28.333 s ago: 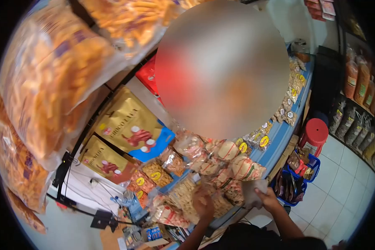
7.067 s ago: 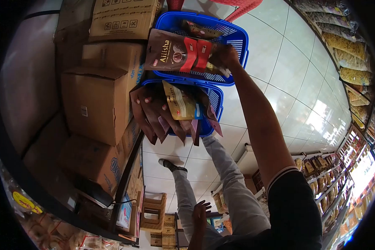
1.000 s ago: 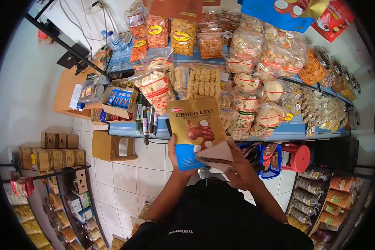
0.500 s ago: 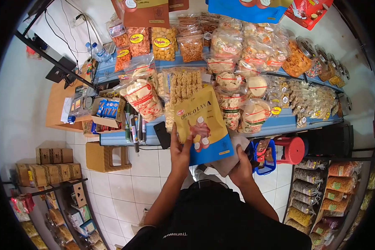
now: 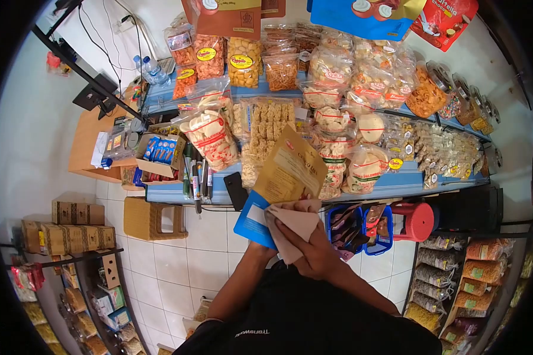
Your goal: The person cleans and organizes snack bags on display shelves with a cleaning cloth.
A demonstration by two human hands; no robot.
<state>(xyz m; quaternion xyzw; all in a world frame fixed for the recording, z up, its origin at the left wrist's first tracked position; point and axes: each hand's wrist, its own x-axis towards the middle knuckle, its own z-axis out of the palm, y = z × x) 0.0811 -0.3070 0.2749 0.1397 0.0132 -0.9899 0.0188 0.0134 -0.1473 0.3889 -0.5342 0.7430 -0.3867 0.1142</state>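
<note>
A gold and blue snack pouch (image 5: 293,168) is tilted in front of my body, its printed back panel towards me. My left hand (image 5: 262,251) holds it low down from behind, with most of its fingers hidden by the pouch. My right hand (image 5: 315,253) grips a pinkish-grey cloth (image 5: 299,223) and presses it against the pouch's lower part, by a white label patch (image 5: 257,214). Beyond the pouch, on the blue shelf, lie a pack of pale noodle-like blocks (image 5: 269,121) and bags of white crackers (image 5: 210,139).
A black phone (image 5: 236,191) and several markers (image 5: 196,177) lie at the shelf's front edge. Blue baskets (image 5: 378,242) and a red stool (image 5: 413,221) stand at right, a woven stool (image 5: 145,219) at left. Pouches (image 5: 367,18) hang overhead.
The pouch has been turned from its front to its back and tilted the other way. My right hand has brought the cloth from beside the pouch onto its lower part.
</note>
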